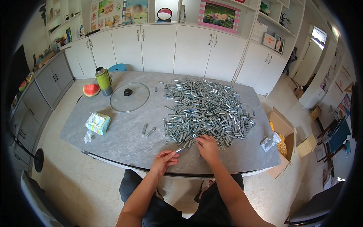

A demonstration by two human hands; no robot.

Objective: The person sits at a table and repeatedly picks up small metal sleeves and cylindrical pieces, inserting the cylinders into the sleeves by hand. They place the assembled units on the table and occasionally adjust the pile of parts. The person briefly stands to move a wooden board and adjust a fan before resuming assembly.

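Note:
Near the table's front edge my left hand (pixel 163 162) pinches a short shiny metal sleeve (pixel 179 150) between thumb and fingertips, its free end pointing right toward the pile. To the right of it, my right hand (pixel 207 147) has its fingers closed at the near edge of a big heap of grey metal sleeves and bolts (pixel 206 108). What its fingertips hold, if anything, is too small to make out. Small washers (pixel 220 148) lie beside that hand. Left of the heap, two bolts with sleeves (pixel 148 130) lie apart on the grey table (pixel 124 132).
At the left are a wet-wipes pack (pixel 98 123), a glass lid (pixel 130 102) with black knob, a green bottle (pixel 104 81) and a watermelon piece (pixel 91 90). A clear plastic packet (pixel 270 142) sits on the right edge, beside an open cardboard box (pixel 283 128). White cabinets (pixel 159 49) stand behind.

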